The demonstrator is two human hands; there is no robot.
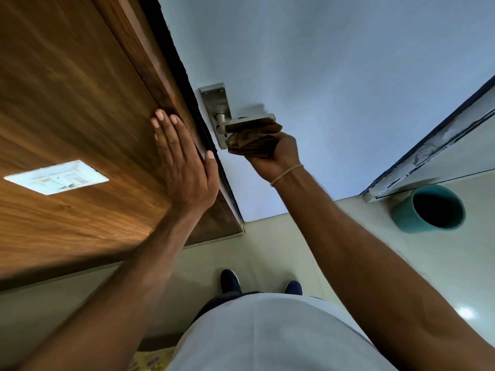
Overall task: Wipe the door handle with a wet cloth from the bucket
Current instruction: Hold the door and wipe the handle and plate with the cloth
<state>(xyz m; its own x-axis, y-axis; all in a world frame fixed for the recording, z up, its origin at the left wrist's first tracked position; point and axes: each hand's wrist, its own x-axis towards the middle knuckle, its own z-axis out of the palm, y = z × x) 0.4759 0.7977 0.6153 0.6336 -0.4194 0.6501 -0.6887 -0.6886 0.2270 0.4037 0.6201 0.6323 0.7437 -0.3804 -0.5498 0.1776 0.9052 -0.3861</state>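
The right hand (278,153) grips a bunched cloth (254,141) pressed under the door handle (250,123); the left hand (182,159) lies flat and open on the wooden frame (80,103). Best to wrap the lever fully and stroke along it. The bucket (428,208) stands on the floor, well apart.

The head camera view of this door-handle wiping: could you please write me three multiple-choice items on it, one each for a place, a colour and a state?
1. Where is the cloth?
A. in the bucket
B. under the lever handle
C. on the floor

2. What colour is the bucket?
A. red
B. teal
C. yellow

3. How is the left hand?
A. flat on the wooden frame
B. gripping the handle
C. holding the cloth

Key: 1 B, the right hand presses it beneath the lever; 2 B, its wall is teal; 3 A, open fingers lie flat.
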